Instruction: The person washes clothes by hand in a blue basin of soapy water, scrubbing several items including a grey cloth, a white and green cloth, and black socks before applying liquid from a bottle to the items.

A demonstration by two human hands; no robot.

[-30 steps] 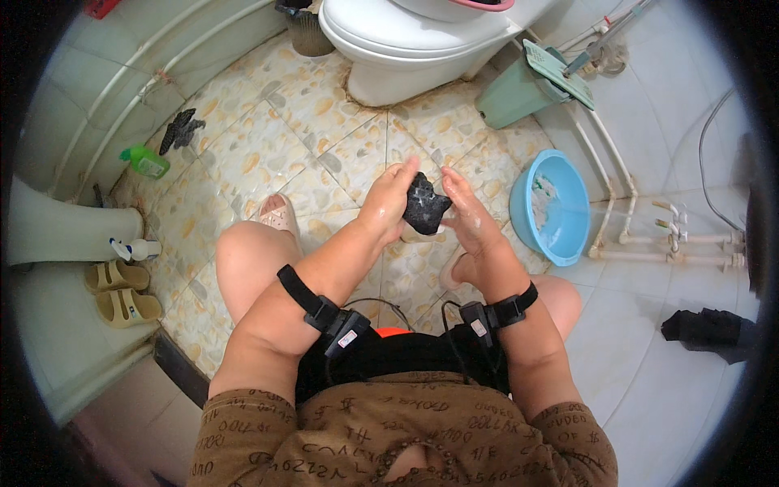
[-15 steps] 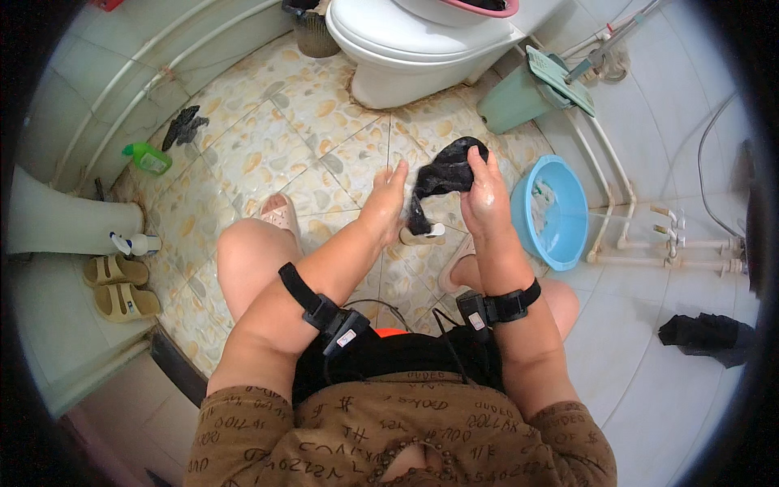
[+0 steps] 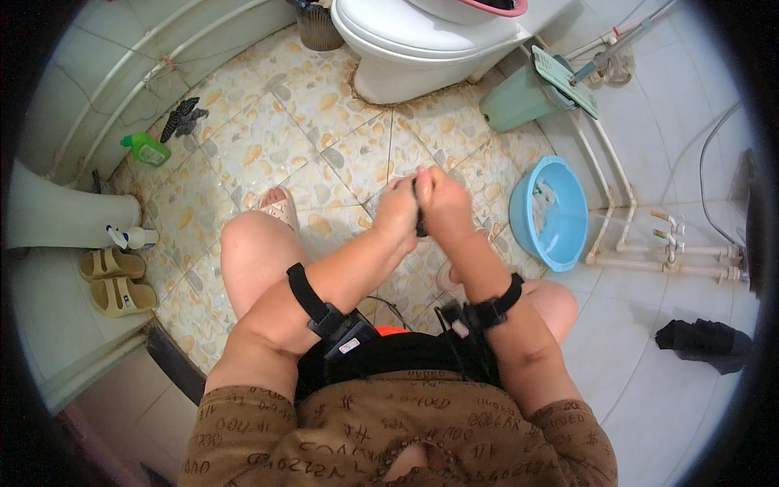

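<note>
My two hands meet in front of me above the tiled floor, both closed round a wet black sock (image 3: 420, 207). Only a narrow dark strip of it shows between them. My left hand (image 3: 396, 209) presses against it from the left. On the other side, my right hand (image 3: 445, 203) is wrapped over it, its knuckles slightly blurred. Nearest to my right hand stands a light blue basin (image 3: 519, 231) with a pale wet cloth (image 3: 545, 203) and water inside.
Ahead stands a white toilet (image 3: 389, 49) with a pink-rimmed basin (image 3: 475, 11) on its lid, beside a green lidded bin (image 3: 519, 97). A green bottle (image 3: 148, 151) and dark socks (image 3: 183, 118) lie left. Pipes (image 3: 669, 235) and black cloth (image 3: 702, 345) are right.
My hands have come together over the black sock, which hung stretched from my right hand before. My left hand was open beside it and is now closed on it.
</note>
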